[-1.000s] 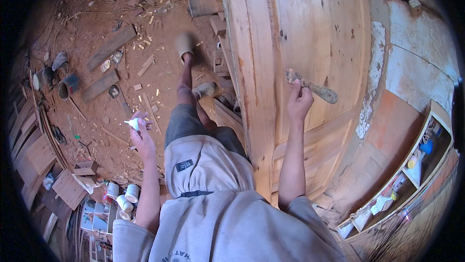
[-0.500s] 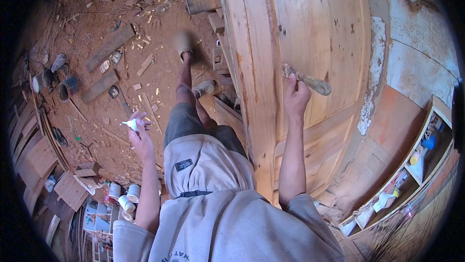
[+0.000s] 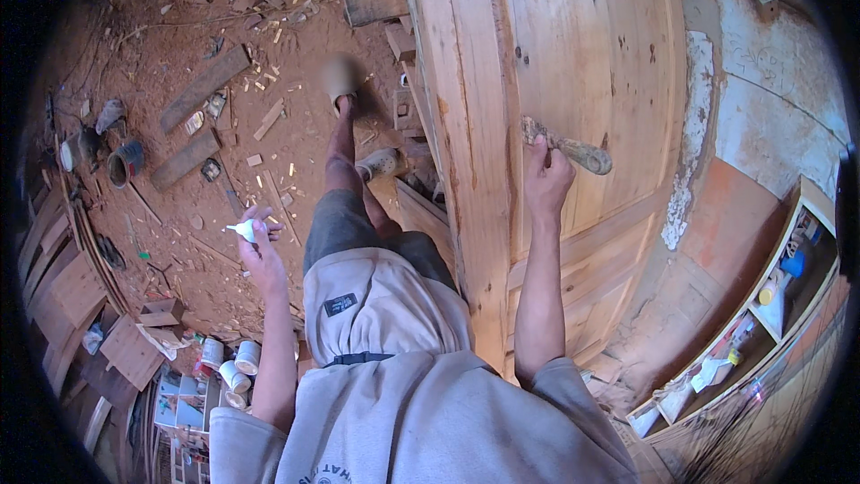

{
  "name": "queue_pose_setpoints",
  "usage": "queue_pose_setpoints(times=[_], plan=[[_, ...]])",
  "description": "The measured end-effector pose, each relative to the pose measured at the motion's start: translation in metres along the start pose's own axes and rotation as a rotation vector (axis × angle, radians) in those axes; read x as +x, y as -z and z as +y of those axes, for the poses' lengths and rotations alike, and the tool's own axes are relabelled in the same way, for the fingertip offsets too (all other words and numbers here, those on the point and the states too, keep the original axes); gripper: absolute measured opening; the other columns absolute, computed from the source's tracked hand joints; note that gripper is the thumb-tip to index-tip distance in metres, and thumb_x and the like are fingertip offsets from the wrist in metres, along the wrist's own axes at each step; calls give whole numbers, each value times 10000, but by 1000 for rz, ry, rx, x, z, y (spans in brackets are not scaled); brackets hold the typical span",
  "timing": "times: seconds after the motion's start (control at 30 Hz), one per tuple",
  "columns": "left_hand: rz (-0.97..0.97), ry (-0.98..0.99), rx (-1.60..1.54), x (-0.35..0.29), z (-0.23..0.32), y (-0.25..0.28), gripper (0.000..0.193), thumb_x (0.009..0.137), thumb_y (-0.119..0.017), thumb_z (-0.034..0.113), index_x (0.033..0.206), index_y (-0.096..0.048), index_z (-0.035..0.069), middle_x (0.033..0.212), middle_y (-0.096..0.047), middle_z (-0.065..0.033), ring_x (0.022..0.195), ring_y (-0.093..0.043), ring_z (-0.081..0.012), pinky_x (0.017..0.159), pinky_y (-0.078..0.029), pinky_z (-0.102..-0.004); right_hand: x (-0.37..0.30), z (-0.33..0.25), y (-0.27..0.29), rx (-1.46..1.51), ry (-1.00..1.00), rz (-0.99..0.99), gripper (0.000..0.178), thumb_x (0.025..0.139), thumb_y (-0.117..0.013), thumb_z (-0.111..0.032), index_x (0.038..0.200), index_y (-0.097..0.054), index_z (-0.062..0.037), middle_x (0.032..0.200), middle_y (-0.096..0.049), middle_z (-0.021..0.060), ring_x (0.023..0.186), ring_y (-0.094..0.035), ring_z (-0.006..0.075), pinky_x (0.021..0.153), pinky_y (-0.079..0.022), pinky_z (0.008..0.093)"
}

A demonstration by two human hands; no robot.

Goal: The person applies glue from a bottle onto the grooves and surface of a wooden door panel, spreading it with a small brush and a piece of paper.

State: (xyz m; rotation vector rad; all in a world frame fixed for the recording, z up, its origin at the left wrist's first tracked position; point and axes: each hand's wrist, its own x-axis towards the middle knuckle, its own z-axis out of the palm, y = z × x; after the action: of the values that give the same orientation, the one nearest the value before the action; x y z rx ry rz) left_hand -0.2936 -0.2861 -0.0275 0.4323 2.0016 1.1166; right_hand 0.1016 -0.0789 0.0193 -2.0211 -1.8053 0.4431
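Note:
My left hand (image 3: 260,247) is closed around a small white bottle with a pointed nozzle (image 3: 242,231), held out over the dirt floor with the tip pointing left. My right hand (image 3: 548,181) grips a worn, blotched wooden-handled tool (image 3: 587,157) whose rounded broad end points right. Its narrow dark end lies against or just above the surface of a large panelled wooden door (image 3: 591,63); which of the two I cannot tell. A dark crack runs along the door's left side, and several knots dot its panels.
Wood offcuts and chips litter the dirt floor (image 3: 296,45). Loose planks (image 3: 199,85) and a bucket (image 3: 125,164) lie left. White tubs (image 3: 246,357) stand at lower left. An open shelf (image 3: 761,318) with bottles and a blue cup (image 3: 792,263) is at right.

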Motion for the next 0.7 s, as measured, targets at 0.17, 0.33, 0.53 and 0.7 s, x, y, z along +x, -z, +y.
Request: queue_pose_setpoints(times=[0.17, 0.33, 0.53, 0.7], plan=[[6, -4, 7, -1, 5, -2, 377, 1010, -439, 297, 1254, -491, 15, 1098, -637, -89, 778, -604, -109, 666, -431, -226, 2, -12, 3, 4, -15, 8, 338, 942, -552, -218, 722, -587, 36, 566, -524, 171, 494, -497, 317, 499, -355, 427], [-5, -16, 27, -2, 4, -5, 377, 1009, -441, 295, 1255, -491, 13, 1093, -637, -87, 784, -607, -112, 667, -428, -227, 0, -15, 2, -13, 7, 10, 279, 946, -537, -193, 790, -598, 30, 639, -570, 186, 578, -561, 368, 548, -406, 441], [-4, 1, -5, -5, 3, -7, 369, 1008, -445, 282, 1252, -496, 10, 1088, -640, -87, 796, -602, -111, 684, -437, -238, -9, -24, 5, -164, -4, -103, 224, 953, -512, -168, 894, -612, 24, 813, -621, 219, 756, -604, 382, 649, -436, 449], [-12, 3, -7, -5, 9, -9, 358, 1008, -448, 265, 1250, -500, 6, 1082, -642, -92, 804, -591, -106, 699, -446, -248, -16, -6, -4, -11, 37, 37, 275, 954, -528, -194, 865, -617, 50, 741, -597, 205, 683, -576, 346, 611, -428, 426]])
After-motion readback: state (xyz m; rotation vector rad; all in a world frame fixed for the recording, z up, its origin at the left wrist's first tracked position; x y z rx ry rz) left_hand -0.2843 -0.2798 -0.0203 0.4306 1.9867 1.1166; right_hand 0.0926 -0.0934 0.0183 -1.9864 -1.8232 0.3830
